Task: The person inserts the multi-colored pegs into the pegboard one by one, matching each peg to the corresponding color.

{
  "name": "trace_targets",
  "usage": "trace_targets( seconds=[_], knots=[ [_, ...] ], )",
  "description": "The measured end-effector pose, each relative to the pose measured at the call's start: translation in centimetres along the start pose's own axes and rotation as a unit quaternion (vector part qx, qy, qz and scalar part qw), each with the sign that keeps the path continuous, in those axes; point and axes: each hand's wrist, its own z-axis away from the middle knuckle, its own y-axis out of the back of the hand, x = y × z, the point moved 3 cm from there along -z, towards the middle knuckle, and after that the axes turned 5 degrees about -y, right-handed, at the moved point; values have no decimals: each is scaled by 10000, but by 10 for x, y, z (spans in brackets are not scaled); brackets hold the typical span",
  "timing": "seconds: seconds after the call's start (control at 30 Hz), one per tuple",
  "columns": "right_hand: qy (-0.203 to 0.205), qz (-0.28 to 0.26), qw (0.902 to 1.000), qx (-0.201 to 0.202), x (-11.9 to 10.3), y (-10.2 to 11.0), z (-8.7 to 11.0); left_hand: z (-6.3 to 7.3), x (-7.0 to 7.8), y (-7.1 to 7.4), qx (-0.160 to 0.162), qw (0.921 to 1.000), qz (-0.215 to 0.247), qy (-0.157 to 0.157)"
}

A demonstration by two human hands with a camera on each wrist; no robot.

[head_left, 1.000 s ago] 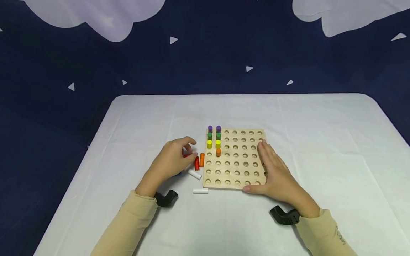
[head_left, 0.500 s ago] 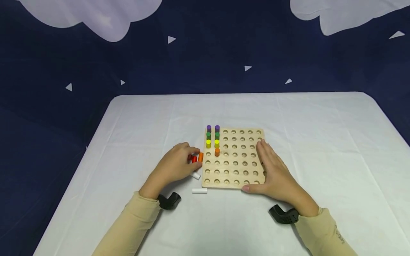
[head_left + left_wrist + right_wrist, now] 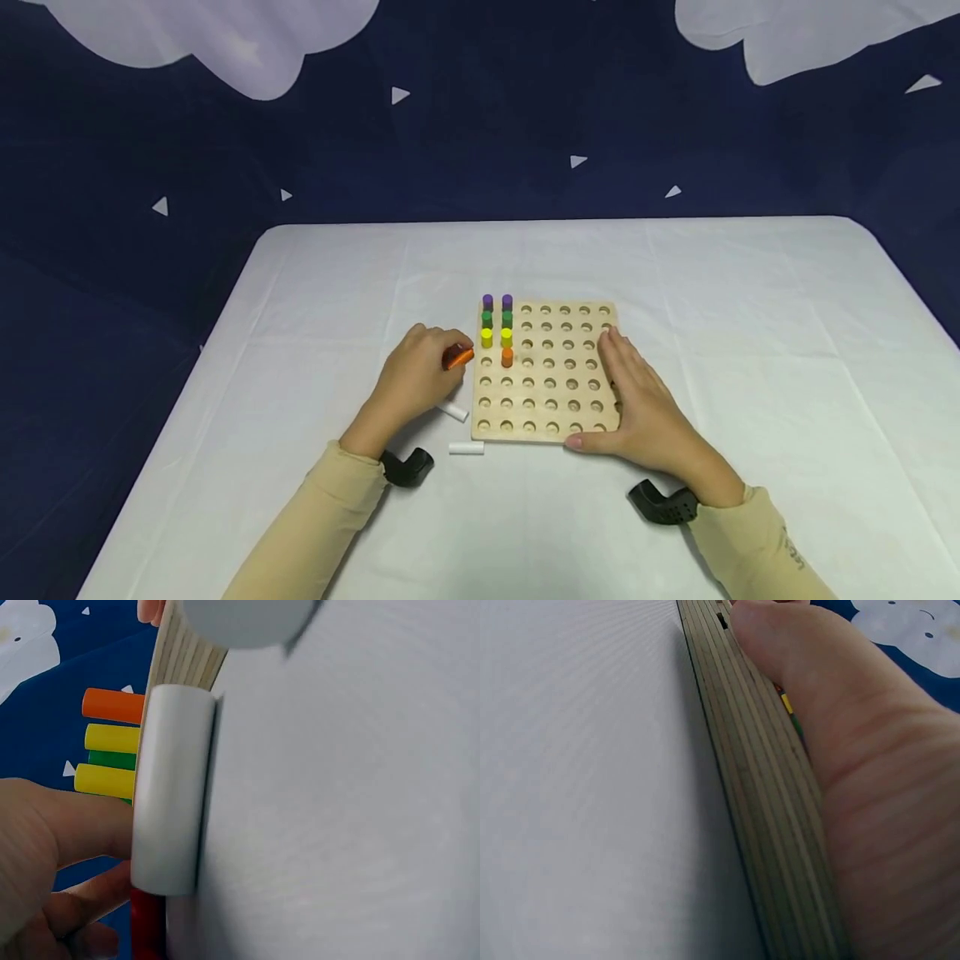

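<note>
My left hand (image 3: 420, 371) pinches an orange peg (image 3: 461, 359) between thumb and fingers, just left of a square wooden pegboard (image 3: 517, 393). The peg is tilted near the board's left edge. My right hand (image 3: 645, 408) rests along the board's right side, thumb at the front edge, fingers straight. Two purple pegs (image 3: 487, 301), two green pegs (image 3: 487, 319) and two yellow pegs (image 3: 487, 338) stand in the first two columns. One orange peg (image 3: 507, 357) stands in the second column, below yellow. The left hand largely hides a red peg (image 3: 148, 922).
A white peg (image 3: 453, 411) lies partly under the left hand, and another white peg (image 3: 467, 448) lies near the board's front left corner. A white cloth (image 3: 750, 333) covers the table. Behind hangs a dark blue curtain (image 3: 480, 142) with clouds.
My left hand has moved right to the orange peg beside the board, taken hold of it and tilted it off the table. The right hand has kept its place.
</note>
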Motion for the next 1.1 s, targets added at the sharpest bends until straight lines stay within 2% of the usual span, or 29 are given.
trace_targets(
  seconds=[0.23,0.4,0.57,0.97,1.1],
  knots=[
    [-14,8,10000,6,1,-1,-1,-5,0,-2,221,9995,213,-73],
    [-23,11,10000,-12,1,-1,-1,-3,0,1,361,9962,786,114],
    [-43,-5,10000,-17,0,-1,-1,-1,2,4,457,9911,1241,162],
    [-15,-27,10000,-11,-1,-1,0,0,12,1,682,9853,1558,144],
    [14,-11,10000,9,-1,0,-1,0,15,-3,609,9873,1463,142]
  ],
)
